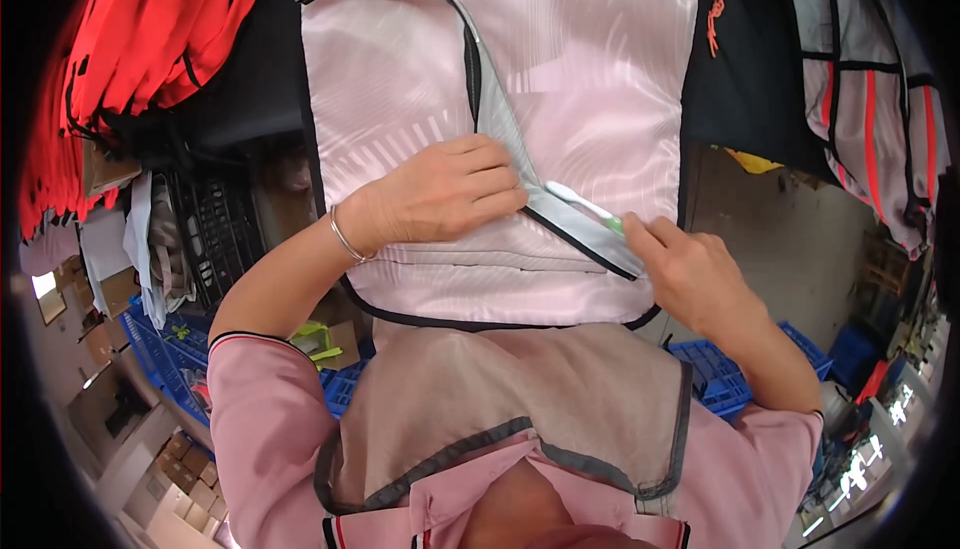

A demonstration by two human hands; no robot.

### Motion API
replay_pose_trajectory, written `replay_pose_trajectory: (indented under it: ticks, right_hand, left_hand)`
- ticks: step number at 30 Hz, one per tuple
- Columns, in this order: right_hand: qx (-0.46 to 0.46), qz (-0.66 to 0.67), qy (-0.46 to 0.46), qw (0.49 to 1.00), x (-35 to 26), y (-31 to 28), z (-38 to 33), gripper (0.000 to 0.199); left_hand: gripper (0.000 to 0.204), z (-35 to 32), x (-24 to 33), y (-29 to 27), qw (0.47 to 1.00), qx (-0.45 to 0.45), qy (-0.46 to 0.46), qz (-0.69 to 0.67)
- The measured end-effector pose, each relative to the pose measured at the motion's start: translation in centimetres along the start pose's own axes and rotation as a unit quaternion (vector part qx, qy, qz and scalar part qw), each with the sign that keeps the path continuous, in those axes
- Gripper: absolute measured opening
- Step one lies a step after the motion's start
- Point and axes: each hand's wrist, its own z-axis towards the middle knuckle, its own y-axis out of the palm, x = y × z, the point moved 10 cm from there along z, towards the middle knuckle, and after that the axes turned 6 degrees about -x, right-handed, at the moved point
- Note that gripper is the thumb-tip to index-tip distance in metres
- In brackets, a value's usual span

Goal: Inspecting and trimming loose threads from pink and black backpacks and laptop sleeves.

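Observation:
A shiny pale pink fabric panel with black bound edges lies spread in front of me. Across it curves a grey strip with black edging, from the upper left down to the lower right. My left hand is closed on this strip near the panel's middle, its fingertips pressed together. In my right hand is what looks like a white and green toothbrush, gripped by its green end. Its white head rests against or just over the strip, right of my left fingers; any bristles are hidden.
Bright red fabric pieces hang in a bunch at the far left. Grey pieces with black and red trim hang at the right. Blue plastic crates stand below the work surface. An orange thread tuft lies on the black cloth.

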Motion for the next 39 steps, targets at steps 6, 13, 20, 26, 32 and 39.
replay_pose_trajectory:
  ticks: [6, 13, 20, 26, 32, 39]
  right_hand:
    - [0.064, -0.07, -0.011, 0.995, 0.6, -1.9, 1.9, 0.037]
    - [-0.115, -0.115, 0.063, 0.985, 3.5, -2.6, -5.7, 0.034]
    - [-0.012, -0.072, 0.036, 0.997, 4.3, -0.7, -3.8, 0.036]
    - [-0.056, -0.068, 0.054, 0.995, 5.0, 0.0, -6.7, 0.037]
    - [0.046, -0.061, -0.006, 0.997, 3.9, 1.0, -3.7, 0.039]
    - [-0.007, -0.056, 0.045, 0.997, 5.2, 2.2, -7.1, 0.044]
  left_hand:
    - [0.035, 1.3, 1.2, 1.2, 0.999, -0.04, 0.005, -0.016]
    - [0.033, 0.3, 0.9, 1.4, 0.999, -0.02, -0.021, -0.038]
    - [0.032, 0.7, 1.1, 2.1, 1.0, -0.019, -0.006, -0.017]
    - [0.031, 0.0, 0.4, 1.8, 0.999, -0.007, -0.029, -0.022]
    - [0.024, 0.4, 0.5, 1.4, 1.0, -0.022, -0.01, -0.003]
    - [0.021, -1.4, 0.7, 0.7, 0.999, 0.023, -0.036, -0.034]
